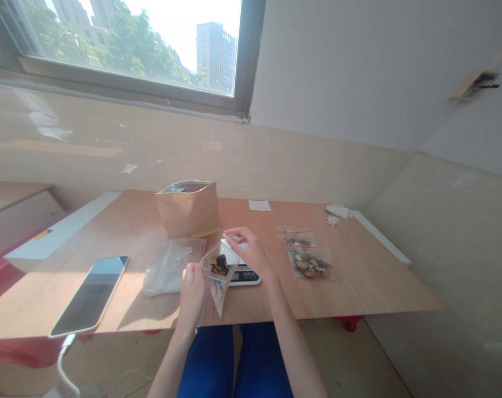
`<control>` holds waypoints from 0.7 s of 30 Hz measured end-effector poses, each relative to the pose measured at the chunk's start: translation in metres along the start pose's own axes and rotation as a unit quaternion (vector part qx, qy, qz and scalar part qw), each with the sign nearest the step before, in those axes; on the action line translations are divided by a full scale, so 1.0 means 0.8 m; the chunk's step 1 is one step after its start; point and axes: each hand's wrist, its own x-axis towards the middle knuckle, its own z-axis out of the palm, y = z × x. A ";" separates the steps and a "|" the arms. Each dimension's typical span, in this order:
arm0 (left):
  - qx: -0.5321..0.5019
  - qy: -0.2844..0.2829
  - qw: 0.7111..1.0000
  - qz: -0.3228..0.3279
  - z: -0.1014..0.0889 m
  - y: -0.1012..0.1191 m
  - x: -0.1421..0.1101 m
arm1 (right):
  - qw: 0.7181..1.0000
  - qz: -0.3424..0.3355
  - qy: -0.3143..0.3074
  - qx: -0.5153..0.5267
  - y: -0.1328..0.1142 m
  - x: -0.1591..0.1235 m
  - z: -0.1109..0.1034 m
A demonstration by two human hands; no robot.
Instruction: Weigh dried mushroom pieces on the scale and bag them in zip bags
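A small clear zip bag (218, 298) with a red-lined opening tilts in front of me, its mouth spread wide. Dark and brown dried mushroom pieces (220, 265) lie inside. My left hand (193, 288) is closed on the bag's left edge. At the far side of the mouth, the fingertips of my right hand (248, 251) are pinched together at the rim. Partly hidden behind the bag and right hand is a white digital scale (246, 276) with a black control panel. An empty-looking clear bag (167, 271) lies left of my left hand.
An open brown paper bag (188, 210) stands behind the scale. Filled zip bags of mushroom slices (311, 262) lie at right. A phone (91, 296) with a white cable (63, 356) lies at left. White paper (259, 205) and crumpled scraps (337, 211) sit at the back.
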 end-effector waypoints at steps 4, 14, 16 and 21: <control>-0.005 -0.008 1.000 -0.002 -0.002 0.003 -0.002 | 1.000 -0.006 -0.008 -0.018 -0.031 -0.021 0.004; -0.112 0.012 0.993 -0.019 0.008 0.019 -0.045 | 0.985 0.142 0.026 0.099 -0.024 -0.126 0.032; -0.125 0.013 0.992 -0.017 0.014 0.019 -0.058 | 0.973 0.167 0.086 0.132 -0.025 -0.128 0.042; -0.128 0.013 0.992 -0.007 0.024 0.016 -0.080 | 0.951 0.208 0.150 0.172 -0.024 -0.126 0.045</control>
